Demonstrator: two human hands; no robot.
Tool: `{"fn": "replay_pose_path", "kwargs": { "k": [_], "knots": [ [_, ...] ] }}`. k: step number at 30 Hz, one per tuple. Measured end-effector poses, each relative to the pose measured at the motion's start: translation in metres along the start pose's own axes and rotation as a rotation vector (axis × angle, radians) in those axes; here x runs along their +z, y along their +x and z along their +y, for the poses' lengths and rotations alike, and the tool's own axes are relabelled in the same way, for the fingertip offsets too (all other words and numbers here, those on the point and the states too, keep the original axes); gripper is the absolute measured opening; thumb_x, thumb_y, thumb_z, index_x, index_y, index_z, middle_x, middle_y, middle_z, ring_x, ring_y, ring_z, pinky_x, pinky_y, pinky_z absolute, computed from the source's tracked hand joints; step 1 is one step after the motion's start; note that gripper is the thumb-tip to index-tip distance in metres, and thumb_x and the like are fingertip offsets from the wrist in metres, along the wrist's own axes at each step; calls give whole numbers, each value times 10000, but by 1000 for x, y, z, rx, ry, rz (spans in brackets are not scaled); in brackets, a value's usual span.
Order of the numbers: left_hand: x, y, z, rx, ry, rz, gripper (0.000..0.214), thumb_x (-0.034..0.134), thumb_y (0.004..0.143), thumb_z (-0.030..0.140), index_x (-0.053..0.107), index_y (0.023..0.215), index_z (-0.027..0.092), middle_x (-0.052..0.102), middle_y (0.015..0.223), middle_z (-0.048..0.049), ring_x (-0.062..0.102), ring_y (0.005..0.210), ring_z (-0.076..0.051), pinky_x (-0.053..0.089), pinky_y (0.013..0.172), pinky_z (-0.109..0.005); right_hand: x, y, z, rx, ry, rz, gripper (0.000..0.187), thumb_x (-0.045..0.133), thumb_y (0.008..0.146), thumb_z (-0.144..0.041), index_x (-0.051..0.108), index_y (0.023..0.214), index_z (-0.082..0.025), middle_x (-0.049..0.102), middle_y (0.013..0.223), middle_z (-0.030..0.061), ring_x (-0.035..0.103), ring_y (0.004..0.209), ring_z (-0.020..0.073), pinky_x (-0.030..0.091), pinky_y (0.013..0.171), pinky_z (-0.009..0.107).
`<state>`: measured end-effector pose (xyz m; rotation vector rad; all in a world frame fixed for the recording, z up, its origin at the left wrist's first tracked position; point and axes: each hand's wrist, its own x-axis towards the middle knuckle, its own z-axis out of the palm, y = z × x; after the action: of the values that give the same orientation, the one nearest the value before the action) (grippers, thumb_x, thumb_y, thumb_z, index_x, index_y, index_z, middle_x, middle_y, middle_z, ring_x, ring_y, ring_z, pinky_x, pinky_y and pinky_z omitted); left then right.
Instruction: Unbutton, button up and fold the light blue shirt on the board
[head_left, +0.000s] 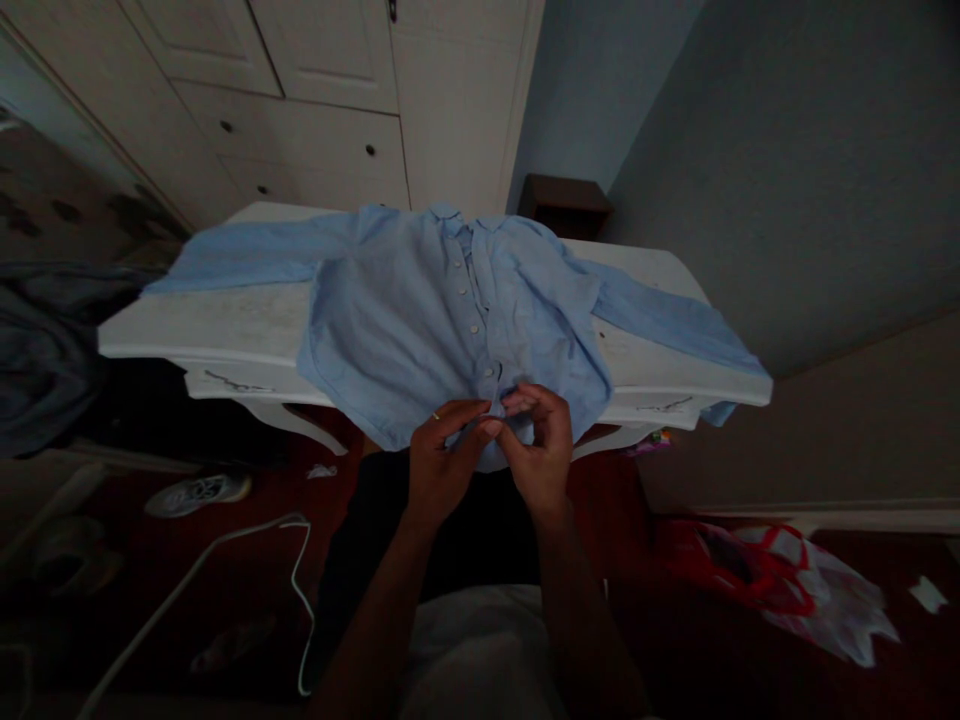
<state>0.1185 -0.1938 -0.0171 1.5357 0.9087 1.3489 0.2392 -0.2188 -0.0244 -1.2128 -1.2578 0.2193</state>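
White table fills mid of dim rm; shirt lies on it, hem drooping over table's near side. There, L hand & R hand pinch low end of placket betw. thumbs and fingers. Prob. light, soft, limp, not slippery; best held at doubled placket, nr a btn.
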Motion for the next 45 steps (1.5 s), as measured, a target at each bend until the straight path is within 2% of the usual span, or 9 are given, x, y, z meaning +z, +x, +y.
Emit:
{"fn": "replay_pose_path", "kwargs": {
  "k": [2, 6, 10, 20, 28, 31, 33, 40, 45],
  "knots": [
    [-3, 2, 1, 89, 55, -66, 158, 682, 828, 275, 744, 968, 238, 730, 943, -47, 674, 869, -164, 540, 794, -293, -7, 3, 4, -102, -51, -78, 483, 668, 837, -224, 538, 1297, -295, 594, 964, 31, 592, 829, 163, 531, 784, 347],
    [-9, 5, 7, 208, 151, -182, 174, 710, 807, 282, 730, 968, 220, 720, 933, -62, 671, 867, -170, 544, 779, -293, -23, 13, 9, -283, -127, -262, 413, 640, 864, -211, 608, 1258, -331, 518, 999, 42, 568, 890, 171, 525, 762, 329],
    [-10, 6, 14, 208, 229, -190, 201, 745, 771, 287, 716, 953, 209, 706, 889, -47, 661, 818, -162, 541, 745, -281, -29, 17, 13, -342, -157, -328, 369, 622, 870, -211, 646, 1219, -330, 487, 1005, 47, 548, 917, 179, 526, 759, 327],
    [-12, 8, 12, 64, 127, -229, 132, 605, 868, 211, 729, 905, 233, 712, 878, -30, 663, 816, -147, 523, 749, -268, -27, 22, 15, -256, -170, -369, 227, 728, 800, -274, 709, 1026, -285, 553, 938, 25, 581, 846, 158, 534, 736, 310],
    [-3, 10, 9, -36, 64, -156, 189, 568, 879, 263, 715, 775, 205, 676, 739, -17, 623, 703, -148, 490, 676, -269, -33, 41, 12, -136, -9, -544, 229, 728, 804, -340, 705, 1016, -255, 558, 902, 8, 568, 752, 115, 514, 672, 264],
    [0, 8, 12, 10, 106, -116, 183, 558, 886, 243, 701, 781, 198, 678, 757, -18, 626, 713, -143, 491, 685, -266, -37, 46, 12, -139, 30, -606, 256, 727, 807, -342, 705, 1050, -267, 572, 902, 8, 576, 765, 118, 514, 682, 268],
    [2, 6, 14, 98, 165, -93, 162, 547, 895, 208, 697, 836, 196, 689, 803, -24, 637, 758, -142, 500, 720, -267, -39, 45, 12, -165, 16, -564, 237, 721, 814, -325, 712, 1046, -274, 578, 882, 7, 576, 750, 120, 511, 670, 270],
    [6, -5, 8, 406, 428, -42, 195, 532, 917, 203, 688, 1033, 207, 714, 954, -58, 650, 893, -163, 526, 802, -310, -43, 29, 17, -330, -160, -232, 171, 708, 790, -206, 753, 925, -301, 585, 797, 11, 585, 724, 153, 512, 626, 304],
    [6, -5, 3, 470, 450, -25, 183, 541, 914, 190, 683, 1028, 204, 712, 931, -53, 649, 861, -154, 526, 769, -296, -43, 25, 24, -339, -160, -220, 155, 693, 791, -190, 748, 889, -296, 587, 769, 4, 580, 696, 152, 499, 602, 307]
  ]
}}
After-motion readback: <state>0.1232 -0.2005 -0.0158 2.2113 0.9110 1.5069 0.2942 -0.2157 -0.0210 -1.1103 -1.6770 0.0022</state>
